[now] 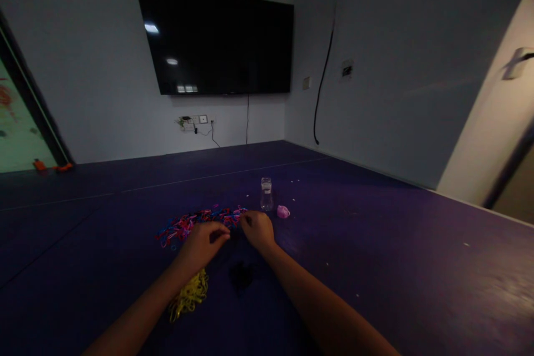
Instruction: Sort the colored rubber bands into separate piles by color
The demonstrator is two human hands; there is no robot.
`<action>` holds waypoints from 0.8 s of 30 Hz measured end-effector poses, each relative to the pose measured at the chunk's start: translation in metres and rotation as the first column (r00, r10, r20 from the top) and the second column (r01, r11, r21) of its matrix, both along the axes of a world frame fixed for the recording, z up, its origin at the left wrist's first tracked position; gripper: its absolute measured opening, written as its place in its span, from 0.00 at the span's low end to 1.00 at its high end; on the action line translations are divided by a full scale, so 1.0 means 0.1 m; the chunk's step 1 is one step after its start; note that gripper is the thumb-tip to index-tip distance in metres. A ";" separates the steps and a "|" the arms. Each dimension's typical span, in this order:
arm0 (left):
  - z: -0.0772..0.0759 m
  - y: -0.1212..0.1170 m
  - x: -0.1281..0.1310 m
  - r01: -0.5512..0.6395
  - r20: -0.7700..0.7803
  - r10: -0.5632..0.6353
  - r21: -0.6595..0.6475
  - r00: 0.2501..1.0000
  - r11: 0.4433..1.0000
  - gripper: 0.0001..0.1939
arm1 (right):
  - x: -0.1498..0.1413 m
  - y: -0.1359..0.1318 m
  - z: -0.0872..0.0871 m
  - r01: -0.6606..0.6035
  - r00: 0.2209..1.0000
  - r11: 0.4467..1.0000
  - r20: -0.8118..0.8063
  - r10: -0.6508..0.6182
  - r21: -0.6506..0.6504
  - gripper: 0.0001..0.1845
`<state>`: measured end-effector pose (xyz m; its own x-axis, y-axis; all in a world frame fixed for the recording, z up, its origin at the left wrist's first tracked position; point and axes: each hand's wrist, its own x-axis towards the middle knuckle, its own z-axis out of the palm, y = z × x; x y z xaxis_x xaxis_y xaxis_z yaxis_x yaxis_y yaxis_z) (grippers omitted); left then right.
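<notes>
Altogether three heaps show: one multicoloured heap (183, 227) of loops left of centre, one yellow heap (192, 292) at lower centre-left, one black heap (241, 275) at lower centre. The left hand (203, 242) and right hand (257, 229) curl near the multicoloured heap; whether either grips anything, I cannot tell. One bottle (266, 199) and one pink cap (283, 212) sit mid-frame.

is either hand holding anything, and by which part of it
It cannot be told: the left hand and right hand are curled near the coloured loops, but their fingertips are too dark to make out.
</notes>
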<state>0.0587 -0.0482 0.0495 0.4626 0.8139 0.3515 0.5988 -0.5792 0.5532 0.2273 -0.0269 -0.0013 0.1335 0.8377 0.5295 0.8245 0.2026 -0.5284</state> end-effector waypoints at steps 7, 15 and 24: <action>-0.23 0.66 -0.91 -0.453 -0.059 0.523 0.425 0.850 0.784 0.16 | 0.00 -0.01 0.01 -0.007 1.000 1.000 0.019 0.007 0.008 0.14; -0.44 0.81 -1.17 -0.318 -0.288 0.419 0.338 0.861 0.886 0.17 | 0.01 0.01 0.00 0.004 0.999 1.000 0.033 -0.004 -0.003 0.13; -0.51 0.91 -1.21 -0.255 -0.276 0.342 0.308 0.898 0.917 0.17 | 0.01 0.01 -0.01 0.018 0.998 1.000 0.056 -0.018 -0.002 0.14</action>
